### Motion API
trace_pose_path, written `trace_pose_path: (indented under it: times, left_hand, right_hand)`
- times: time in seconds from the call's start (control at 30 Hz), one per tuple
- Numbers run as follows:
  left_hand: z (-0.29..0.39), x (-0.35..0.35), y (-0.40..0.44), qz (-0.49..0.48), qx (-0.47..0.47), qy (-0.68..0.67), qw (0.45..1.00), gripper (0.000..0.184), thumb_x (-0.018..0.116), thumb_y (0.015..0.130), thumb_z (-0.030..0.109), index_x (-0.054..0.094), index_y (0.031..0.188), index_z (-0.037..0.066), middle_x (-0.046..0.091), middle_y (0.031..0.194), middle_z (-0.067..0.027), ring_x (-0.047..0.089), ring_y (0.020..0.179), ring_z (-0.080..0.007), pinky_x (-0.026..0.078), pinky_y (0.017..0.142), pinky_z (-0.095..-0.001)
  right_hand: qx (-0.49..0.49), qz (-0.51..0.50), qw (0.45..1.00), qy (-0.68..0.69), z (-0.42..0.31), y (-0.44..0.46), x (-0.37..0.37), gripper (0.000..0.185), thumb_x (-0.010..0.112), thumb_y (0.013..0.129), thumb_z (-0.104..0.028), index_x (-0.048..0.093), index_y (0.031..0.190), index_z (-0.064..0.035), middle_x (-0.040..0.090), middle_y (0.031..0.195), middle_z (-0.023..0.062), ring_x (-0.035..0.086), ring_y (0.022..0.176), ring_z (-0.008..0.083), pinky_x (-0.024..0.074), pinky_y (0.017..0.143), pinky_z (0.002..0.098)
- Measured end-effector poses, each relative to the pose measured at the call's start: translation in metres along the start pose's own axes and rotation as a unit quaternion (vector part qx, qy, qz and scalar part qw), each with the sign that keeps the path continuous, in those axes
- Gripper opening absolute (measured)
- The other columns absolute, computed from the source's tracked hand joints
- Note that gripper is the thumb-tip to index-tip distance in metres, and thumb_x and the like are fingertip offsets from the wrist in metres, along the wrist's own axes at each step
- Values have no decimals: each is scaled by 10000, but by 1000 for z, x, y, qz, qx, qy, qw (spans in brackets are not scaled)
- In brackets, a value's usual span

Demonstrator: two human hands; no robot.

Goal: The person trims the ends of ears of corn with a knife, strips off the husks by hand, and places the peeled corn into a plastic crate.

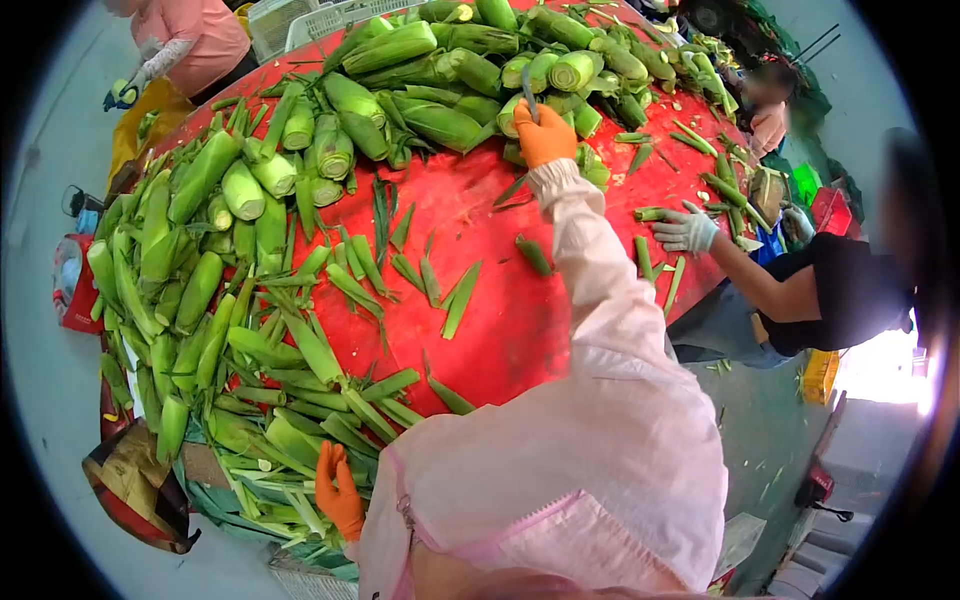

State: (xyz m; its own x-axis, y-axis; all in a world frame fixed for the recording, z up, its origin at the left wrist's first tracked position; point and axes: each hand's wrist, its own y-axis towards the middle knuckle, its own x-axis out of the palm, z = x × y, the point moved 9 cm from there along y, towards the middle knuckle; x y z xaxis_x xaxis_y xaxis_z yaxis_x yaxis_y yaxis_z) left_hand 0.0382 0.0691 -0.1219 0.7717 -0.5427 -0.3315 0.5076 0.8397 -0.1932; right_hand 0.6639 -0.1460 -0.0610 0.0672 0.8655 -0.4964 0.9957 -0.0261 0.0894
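My right hand [545,137], in an orange glove, reaches far across the red table and is closed around a knife [528,92] whose blade points away from me. Just beyond it lies a large heap of green corn ears [430,55] in their husks, cut stem ends showing; one cut ear [572,72] is right beside the blade. My left hand [340,492], also orange-gloved, is low at the near edge with its fingers apart and nothing visible in them. Next to it are loose husk leaves [285,500] and trimmings. The palm side of the right hand is hidden.
More husked-on corn [200,290] is piled along the table's left side. Scattered husk pieces [460,300] lie on the red tabletop [500,360]. At right, a co-worker's gloved hand [687,230] rests by trimmings. Another person [200,45] stands at far left, near white crates [330,20].
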Motion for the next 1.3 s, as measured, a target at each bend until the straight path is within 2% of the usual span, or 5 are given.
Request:
trace_pose_path:
  times: [0.4, 0.93, 1.07, 1.13, 1.3]
  left_hand:
    - [-1, 10, 3, -12, -5, 10, 1000, 397, 545, 937, -20, 556, 1333, 3, 663, 1173, -138, 632, 1060, -185, 474, 949, -294]
    - [238, 100, 53, -105, 378, 122, 912, 735, 732, 775, 45, 412, 1432, -21, 503, 1419, -163, 463, 1330, -255, 342, 1111, -357]
    - [229, 110, 47, -133, 309, -120, 934, 873, 842, 741, 190, 374, 1460, 28, 576, 1316, -116, 529, 1210, -176, 416, 1033, -326]
    - [193, 84, 55, -124, 237, -176, 947, 796, 846, 752, 186, 443, 1424, 48, 612, 1248, -78, 570, 1115, -142, 465, 961, -298]
    - [162, 37, 19, 2, 293, -117, 949, 727, 830, 770, 188, 482, 1394, 54, 656, 1172, -70, 612, 1044, -148, 493, 914, -294]
  right_hand:
    - [-217, -64, 931, -285, 57, 29, -12, 911, 764, 738, -380, 291, 1485, -158, 466, 1454, 84, 586, 1173, 300, 507, 897, 392]
    - [-180, -350, 865, 312, -122, -202, 16, 491, 875, 648, -172, 686, 1076, -26, 686, 935, 41, 624, 847, 107, 518, 770, 287]
    - [-188, -447, 788, 380, -144, -307, 64, 457, 858, 703, -210, 684, 1081, -20, 662, 834, 33, 611, 731, 105, 510, 646, 272]
    - [79, -551, 737, 385, -134, -347, 73, 381, 825, 755, -235, 695, 1044, -25, 643, 761, 26, 568, 599, 86, 457, 519, 244]
    - [-52, -569, 777, 264, -151, -383, 62, 287, 760, 823, -259, 678, 938, -10, 635, 710, 34, 534, 530, 74, 405, 452, 223]
